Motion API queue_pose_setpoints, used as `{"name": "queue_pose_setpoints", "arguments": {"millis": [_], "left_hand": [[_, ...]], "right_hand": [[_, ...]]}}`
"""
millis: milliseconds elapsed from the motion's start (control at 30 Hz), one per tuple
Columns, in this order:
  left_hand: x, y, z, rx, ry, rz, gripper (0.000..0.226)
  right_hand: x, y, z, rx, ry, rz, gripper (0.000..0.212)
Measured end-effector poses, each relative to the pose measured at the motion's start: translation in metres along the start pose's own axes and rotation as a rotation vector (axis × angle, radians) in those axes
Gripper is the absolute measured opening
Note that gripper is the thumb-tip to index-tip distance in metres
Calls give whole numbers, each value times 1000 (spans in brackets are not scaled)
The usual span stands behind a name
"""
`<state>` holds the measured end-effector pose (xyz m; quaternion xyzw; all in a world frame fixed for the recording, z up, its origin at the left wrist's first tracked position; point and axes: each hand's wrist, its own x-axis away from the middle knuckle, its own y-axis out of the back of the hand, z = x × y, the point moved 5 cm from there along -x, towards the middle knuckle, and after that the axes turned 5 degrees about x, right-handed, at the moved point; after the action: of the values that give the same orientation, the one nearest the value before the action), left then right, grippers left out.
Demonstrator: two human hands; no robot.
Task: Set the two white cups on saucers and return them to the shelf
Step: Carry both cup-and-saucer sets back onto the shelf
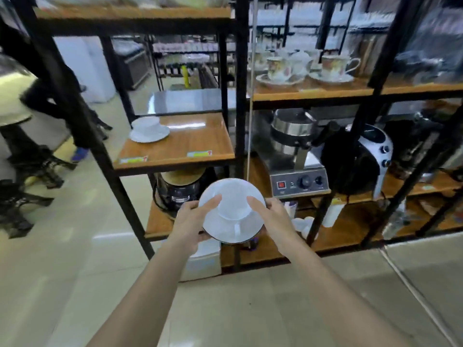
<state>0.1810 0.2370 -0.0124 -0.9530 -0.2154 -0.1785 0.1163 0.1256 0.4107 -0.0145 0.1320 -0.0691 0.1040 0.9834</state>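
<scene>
The white cup [231, 205] sits loose on its saucer [231, 229], handle toward me, and I carry the pair in front of the rack, at about the level of the lower shelf. My left hand [193, 219] grips the saucer's left rim, thumb laid over the top edge and fingers curled underneath; my right hand [271, 216] does the same on the right rim, thumb reaching in toward the cup. Both hands are partly closed around the saucer, not around the cup itself. I judge this to be light but brittle glazed ware, slick to the touch, and the cup can slide or tip if the saucer tilts, so the rim grip on two opposite sides, kept level, is the sensible hold. The other white cup and saucer [149, 131] already stand at the back left of the wooden shelf [190, 146], which has bare room to their right. That, I think, is where this pair goes, up and to the left. Beyond the black post, floral cups [279, 67] sit on a higher shelf, and a steel appliance with knobs [299, 181] stands below.
</scene>
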Motion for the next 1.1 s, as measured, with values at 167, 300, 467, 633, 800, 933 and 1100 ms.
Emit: {"name": "queue_pose_setpoints", "arguments": {"millis": [167,300,467,633,800,933,1100], "left_hand": [[-63,32,-32,52,-17,-85,55],[-120,43,-59,97,-30,-138,65],[-180,49,-97,136,-47,-171,64],[-228,53,-126,131,-24,-154,64],[-283,54,-148,124,18,-156,56],[-320,52,-168,96,20,-120,60],[-357,44,-192,52,17,-36,47]], "right_hand": [[-71,-51,23,24,31,65,43],[-136,-76,43,50,33,70,43],[-208,-102,74,24,58,95,41],[-264,-122,90,14,17,61,40],[-311,-134,98,50,18,3,42],[-341,-140,108,45,3,-37,44],[-382,-142,119,78,-26,-127,52]]}}
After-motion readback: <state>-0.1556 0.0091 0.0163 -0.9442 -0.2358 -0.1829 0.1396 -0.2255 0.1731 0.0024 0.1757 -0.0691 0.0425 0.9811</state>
